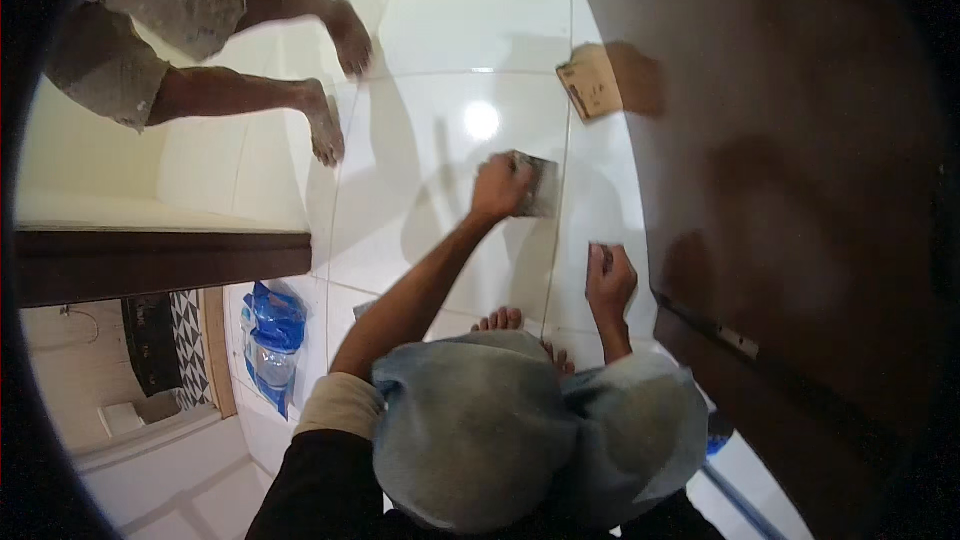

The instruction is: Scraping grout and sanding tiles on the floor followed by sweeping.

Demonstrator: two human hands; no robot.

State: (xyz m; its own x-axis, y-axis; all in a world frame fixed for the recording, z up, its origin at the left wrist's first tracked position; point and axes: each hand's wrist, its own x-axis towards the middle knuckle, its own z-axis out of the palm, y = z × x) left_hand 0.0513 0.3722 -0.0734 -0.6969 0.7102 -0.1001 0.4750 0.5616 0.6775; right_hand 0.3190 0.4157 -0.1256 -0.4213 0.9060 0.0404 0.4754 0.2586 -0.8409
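My left hand [503, 187] is closed around a flat, grey rectangular scraper blade [541, 188], which lies low over the glossy white floor tiles [450, 130] beside a joint line. Whether its edge touches the tile is hard to tell. Nearer to me and to the right, my right hand [611, 285] is closed on a small, dark flat-edged piece [593, 257]; the fingers hide most of it. Between my bent knees in faded jeans [470, 430] and the left hand, my bare toes [499, 319] show on the floor.
A dark brown door [790, 170] fills the right side. Cardboard [592, 86] lies by its edge. At upper left are another person's bare legs [235, 95]. A blue and clear plastic bag [273, 325] sits left, near a dark door frame [160, 267].
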